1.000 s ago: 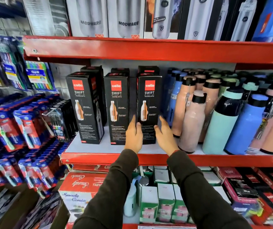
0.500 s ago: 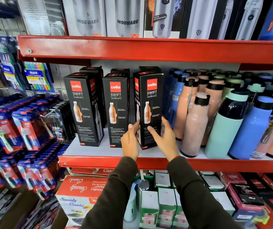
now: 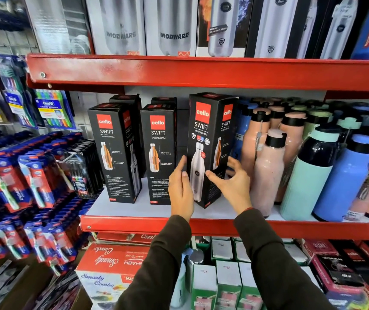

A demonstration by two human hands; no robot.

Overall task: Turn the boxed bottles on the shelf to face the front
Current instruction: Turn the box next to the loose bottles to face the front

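Three black boxed bottles stand in a front row on the white middle shelf. The left box and the middle box show a face with an orange bottle picture. The right box is turned at an angle and leans slightly: a silver-bottle face points front-left and the orange-bottle face points right. My left hand grips its lower left edge. My right hand holds its lower right corner, thumb on the front and fingers around the side. More black boxes stand behind the row.
Loose pink, mint and blue bottles crowd the shelf right of the held box. The red upper shelf hangs close above. Toothbrush packs hang at the left. Boxed goods fill the shelf below.
Both hands have turned the right box on the shelf. Its orange-bottle face has swung to the right and a silver-bottle face has come into view.
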